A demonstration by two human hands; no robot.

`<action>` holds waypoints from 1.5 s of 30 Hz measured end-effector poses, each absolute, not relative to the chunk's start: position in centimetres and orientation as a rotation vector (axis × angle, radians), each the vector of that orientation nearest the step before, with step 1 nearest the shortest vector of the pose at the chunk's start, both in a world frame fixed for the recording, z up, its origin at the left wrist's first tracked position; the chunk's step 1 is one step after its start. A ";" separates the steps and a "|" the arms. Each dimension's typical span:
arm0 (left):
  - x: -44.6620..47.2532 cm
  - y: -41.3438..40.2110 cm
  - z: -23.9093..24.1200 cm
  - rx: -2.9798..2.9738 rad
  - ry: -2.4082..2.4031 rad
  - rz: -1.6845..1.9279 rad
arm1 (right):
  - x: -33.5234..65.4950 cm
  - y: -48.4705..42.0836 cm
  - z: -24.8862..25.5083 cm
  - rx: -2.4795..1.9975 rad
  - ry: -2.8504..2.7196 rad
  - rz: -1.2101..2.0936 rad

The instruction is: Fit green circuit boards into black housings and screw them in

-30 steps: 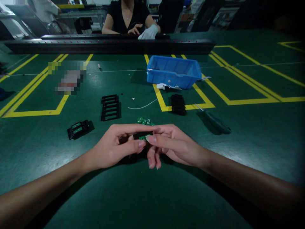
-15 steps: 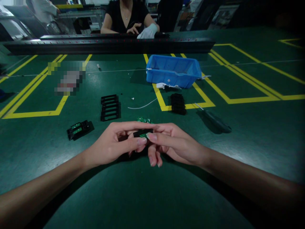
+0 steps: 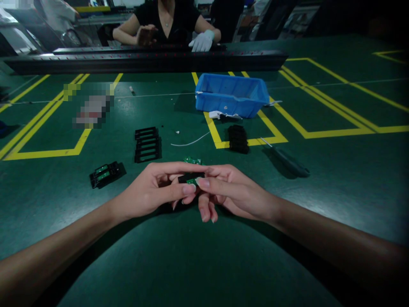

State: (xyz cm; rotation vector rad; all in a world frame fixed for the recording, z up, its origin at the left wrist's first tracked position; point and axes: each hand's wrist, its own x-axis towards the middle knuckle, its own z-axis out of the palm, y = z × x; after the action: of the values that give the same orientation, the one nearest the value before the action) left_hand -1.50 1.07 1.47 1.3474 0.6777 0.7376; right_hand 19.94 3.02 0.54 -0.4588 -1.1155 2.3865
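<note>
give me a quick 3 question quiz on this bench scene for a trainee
1. True or false: both hands pinch one small black part.
2. What colour is the bin beyond the hands?
3. Which lies nearest the left hand: A the bin, B the loaded holder, C the screwdriver?

Key:
1. True: left hand and right hand hold the black part.
2. Blue: bin.
3. B: loaded holder; the screwdriver lies right.

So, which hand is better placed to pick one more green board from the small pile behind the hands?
Probably the right hand: its fingertips lie closest to the green boards. The left hand grips the black holder with thumb and fingers, so it looks busier.
</note>
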 end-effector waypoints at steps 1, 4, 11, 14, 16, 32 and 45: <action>-1.5 1.1 1.5 1.339 0.666 0.731 | 20.0 3.0 0.5 -0.453 -1.115 2.390; -1.5 1.2 1.5 1.305 0.629 0.718 | 20.0 3.1 0.4 -0.435 -1.112 2.397; -1.7 1.3 1.2 1.292 0.615 0.693 | 19.9 3.1 0.2 -0.435 -1.125 2.397; -1.7 1.3 1.3 1.299 0.620 0.684 | 20.0 3.1 0.2 -0.457 -1.135 2.388; -1.8 1.4 1.4 1.299 0.623 0.671 | 20.0 3.2 0.2 -0.468 -1.144 2.391; -2.3 1.5 1.1 1.258 0.698 0.658 | 20.0 3.1 0.3 -0.434 -1.077 2.405; -2.1 1.5 1.1 1.262 0.667 0.695 | 20.0 3.0 0.5 -0.437 -1.070 2.418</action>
State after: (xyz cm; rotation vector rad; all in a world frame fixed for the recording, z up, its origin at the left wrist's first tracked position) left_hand -2.06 1.47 1.10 1.2621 0.6669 0.6947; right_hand 20.01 2.99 0.54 -0.4368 -1.0697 2.4184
